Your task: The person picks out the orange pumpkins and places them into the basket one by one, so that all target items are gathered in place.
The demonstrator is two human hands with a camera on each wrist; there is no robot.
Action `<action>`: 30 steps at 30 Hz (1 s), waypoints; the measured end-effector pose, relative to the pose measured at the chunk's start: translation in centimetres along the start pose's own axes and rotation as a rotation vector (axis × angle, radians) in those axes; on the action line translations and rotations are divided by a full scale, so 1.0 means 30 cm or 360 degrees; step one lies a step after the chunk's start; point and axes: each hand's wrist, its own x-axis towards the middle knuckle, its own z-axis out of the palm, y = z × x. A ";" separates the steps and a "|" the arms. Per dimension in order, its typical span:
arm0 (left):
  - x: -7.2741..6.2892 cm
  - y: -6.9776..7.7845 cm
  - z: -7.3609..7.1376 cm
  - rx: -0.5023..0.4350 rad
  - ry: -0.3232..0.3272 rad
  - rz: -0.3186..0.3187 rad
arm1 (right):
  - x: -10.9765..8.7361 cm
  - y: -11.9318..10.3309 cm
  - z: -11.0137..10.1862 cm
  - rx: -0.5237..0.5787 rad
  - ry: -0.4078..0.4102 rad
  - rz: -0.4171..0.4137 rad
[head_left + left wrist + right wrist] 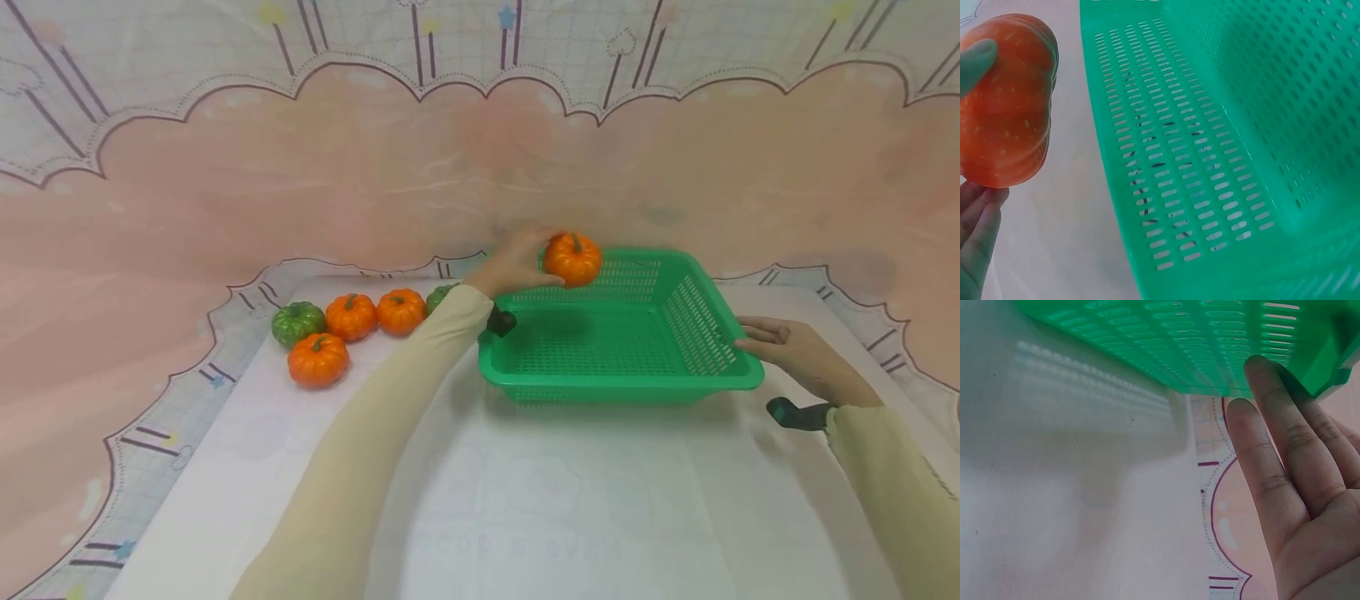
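An orange mini pumpkin (573, 260) is gripped by my left hand (517, 265) above the back left part of a green plastic basket (622, 382). In the left wrist view, the thumb presses one side of the pumpkin (1010, 106) and the fingertips support the other, with the basket's slotted wall (1172, 156) beside it. My right hand (810, 358) is at the basket's right end. Its fingers (1297, 437) extend nearly straight under the rim, fingertips right at the outer wall, in the right wrist view.
Left of the basket lie several more pumpkins: orange ones (318, 361) and a green one (298, 324). Another green pumpkin (439, 297) is partly hidden behind my left forearm. A white patterned cloth (525, 492) covers the table, with a peach curtain-like backdrop (375, 175) behind.
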 end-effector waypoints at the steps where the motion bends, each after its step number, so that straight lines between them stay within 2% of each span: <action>1: 0.006 0.000 0.005 -0.0006 0.0002 0.0006 | 0.001 0.000 0.000 0.0003 -0.0002 0.0003; 7: 0.043 0.001 0.039 -0.0082 -0.0004 0.0053 | 0.007 -0.005 0.001 0.0006 0.0011 0.0009; 14: 0.071 -0.002 0.089 -0.0142 -0.0060 0.0083 | 0.013 -0.002 0.001 0.0011 0.0012 0.0019; 19: 0.084 0.011 0.116 -0.0057 -0.0131 0.0058 | 0.012 0.005 0.001 0.0010 0.0022 0.0018; 25: 0.093 0.031 0.140 -0.0029 -0.0207 0.0013 | 0.007 0.003 0.002 0.0014 0.0029 0.0017; 30: 0.099 0.024 0.165 -0.0034 -0.0242 -0.0042 | 0.007 0.000 0.004 0.0007 0.0033 0.0022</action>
